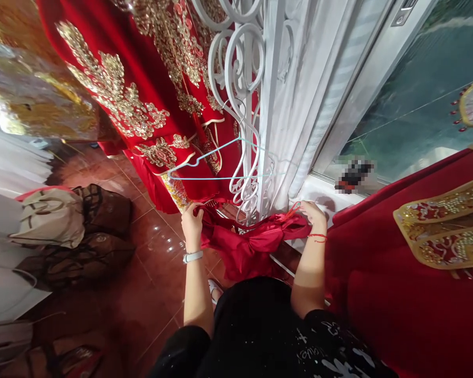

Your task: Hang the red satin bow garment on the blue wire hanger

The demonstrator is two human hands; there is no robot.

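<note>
A shiny red satin garment hangs in front of my body, stretched between my two hands. My left hand is closed on its left upper edge, where a row of small fastenings shows. At the other end my right hand grips the right edge, with thin red cords near the fingertips. A pale blue wire hanger hangs on the white scrolled metal rack just beyond the garment. No clothing is on the hanger's lower bar.
Red gowns with gold embroidery hang at the upper left. Another red and gold garment stands close on my right. Bags sit on the tiled floor at left. A glass door is at the upper right.
</note>
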